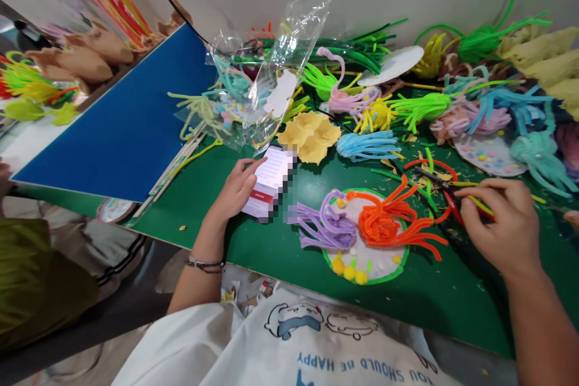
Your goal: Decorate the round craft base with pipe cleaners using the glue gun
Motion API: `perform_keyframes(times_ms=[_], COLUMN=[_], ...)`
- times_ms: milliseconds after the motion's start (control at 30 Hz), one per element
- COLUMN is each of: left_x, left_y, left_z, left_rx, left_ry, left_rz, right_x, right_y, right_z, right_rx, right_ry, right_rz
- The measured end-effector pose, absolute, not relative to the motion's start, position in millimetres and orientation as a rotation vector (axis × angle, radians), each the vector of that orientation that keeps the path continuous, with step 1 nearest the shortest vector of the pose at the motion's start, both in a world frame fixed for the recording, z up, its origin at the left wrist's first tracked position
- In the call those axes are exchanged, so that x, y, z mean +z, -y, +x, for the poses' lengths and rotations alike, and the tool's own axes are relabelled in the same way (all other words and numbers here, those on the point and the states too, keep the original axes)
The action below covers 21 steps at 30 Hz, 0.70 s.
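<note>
My left hand [239,188] rests over a phone [268,184] lying on the green table, its index finger stretched onto the lit screen. On the right, the fingers of my right hand [500,223] are bent at the handles of red-and-black scissors [452,196]. The blades point left over orange and green pipe cleaners. Between my hands lies a round white disc [362,253] with a green edge. It bears a purple pipe-cleaner figure [332,226], an orange one [386,223] and yellow pompoms [349,271] along its near side.
A blue board [122,114] stands at the left beside thin sticks [169,169]. Behind the phone are a yellow scalloped piece [310,136] and a clear plastic bag [289,42]. Pipe-cleaner bundles [420,110] fill the back and right. A person in olive clothing [36,277] is at the left.
</note>
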<state>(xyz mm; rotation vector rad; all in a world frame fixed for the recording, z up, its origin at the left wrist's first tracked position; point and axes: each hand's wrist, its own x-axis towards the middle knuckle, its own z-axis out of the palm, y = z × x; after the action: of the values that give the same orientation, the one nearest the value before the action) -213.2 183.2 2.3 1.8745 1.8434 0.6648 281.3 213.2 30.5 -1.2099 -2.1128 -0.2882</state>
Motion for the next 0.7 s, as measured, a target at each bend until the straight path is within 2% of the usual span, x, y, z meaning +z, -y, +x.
perform_keyframes(times_ms=[200,500,700], left_x=[5.4,9.6,12.3], left_y=[-182.2,-178.8,-178.7], left_z=[-211.2,-209.8,-208.0], left_rx=[0.784,0.661,0.729], left_ry=[-1.784,-1.812,-1.799], left_rz=[1.935,1.917,1.947], right_x=[30.6,28.4,25.9], right_y=[-211.5,-213.5,-214.7], right_z=[280.6,281.5,285.1], right_rx=[-0.192,-0.21,-0.23], right_ry=[2.077,2.069,2.071], right_rz=[-1.325,-1.345,-1.377])
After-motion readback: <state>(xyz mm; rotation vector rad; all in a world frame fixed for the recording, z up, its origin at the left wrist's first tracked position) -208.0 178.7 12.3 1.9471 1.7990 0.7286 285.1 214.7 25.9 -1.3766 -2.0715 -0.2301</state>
